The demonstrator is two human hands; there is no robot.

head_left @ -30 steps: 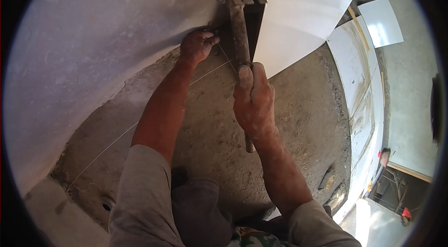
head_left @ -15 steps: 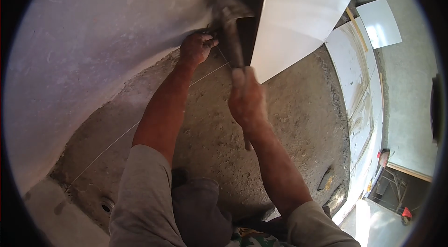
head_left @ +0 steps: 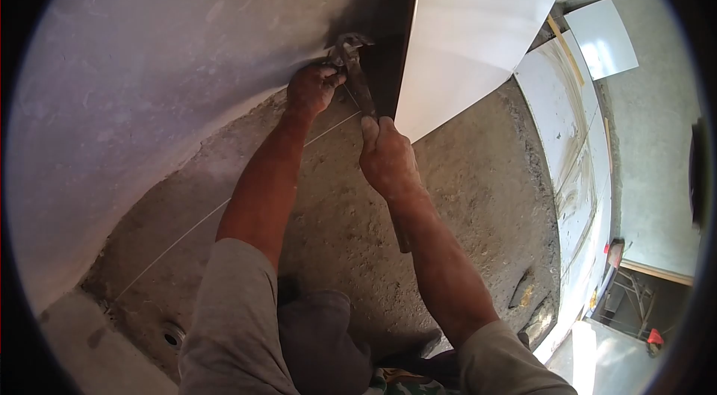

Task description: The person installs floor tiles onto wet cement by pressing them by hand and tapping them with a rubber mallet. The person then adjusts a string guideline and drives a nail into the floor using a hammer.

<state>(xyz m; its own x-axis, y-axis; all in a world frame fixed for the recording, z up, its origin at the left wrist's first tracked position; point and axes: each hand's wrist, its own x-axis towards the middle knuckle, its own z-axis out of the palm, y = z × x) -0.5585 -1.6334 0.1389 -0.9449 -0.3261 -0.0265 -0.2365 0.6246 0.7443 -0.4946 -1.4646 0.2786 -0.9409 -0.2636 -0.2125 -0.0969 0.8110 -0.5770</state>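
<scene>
The hammer is between the left hand and the panel, with the wall farther left.

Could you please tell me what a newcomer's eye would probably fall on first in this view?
Probably the large, glossy white panel, bright at the top, right of centre. Next, the hammer in the right grip, its head close to the left grip by the foot of the wall. A thin pale string crossing the rough floor may stand out too.
</scene>
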